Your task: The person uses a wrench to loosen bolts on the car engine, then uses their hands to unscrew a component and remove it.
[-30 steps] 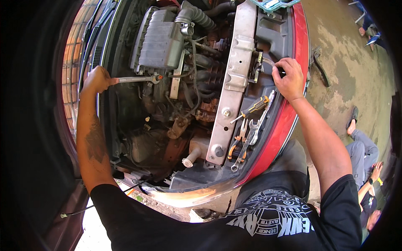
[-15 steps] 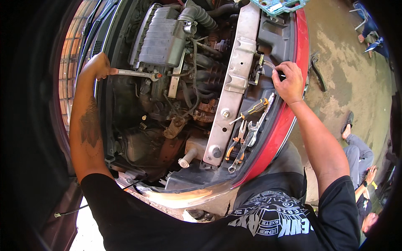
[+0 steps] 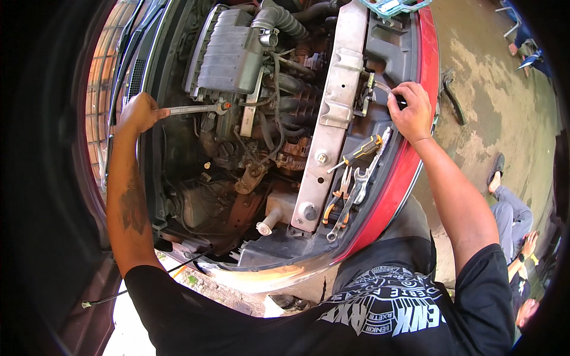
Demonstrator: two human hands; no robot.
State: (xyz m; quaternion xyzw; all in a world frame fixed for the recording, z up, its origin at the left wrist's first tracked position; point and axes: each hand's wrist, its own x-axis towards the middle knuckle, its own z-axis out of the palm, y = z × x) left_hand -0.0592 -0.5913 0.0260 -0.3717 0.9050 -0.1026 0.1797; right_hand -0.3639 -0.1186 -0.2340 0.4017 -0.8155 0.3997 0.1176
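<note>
My left hand (image 3: 141,113) is closed round the near end of a combination wrench (image 3: 193,110). The far end of that wrench sits at a small orange-red piece (image 3: 227,105), just below the black air filter box (image 3: 228,56) in the engine bay. Over by the red front edge of the car, my right hand (image 3: 412,111) has thumb and forefinger curled together beside the hood latch (image 3: 369,95). A thin pale piece (image 3: 382,87) runs from the latch toward those fingertips; whether they grip it I cannot make out.
On the black front panel lie a yellow-and-black screwdriver (image 3: 362,150), orange-handled pliers (image 3: 337,199) and another wrench (image 3: 358,190). A teal tool case (image 3: 395,7) rests at the far end. A metal crossbar (image 3: 323,142) spans the bay. Another person's legs (image 3: 510,216) show at right.
My left hand has come nearer to me, and the wrench handle has swung with it while its far end stays at the orange-red piece. My right hand has barely moved.
</note>
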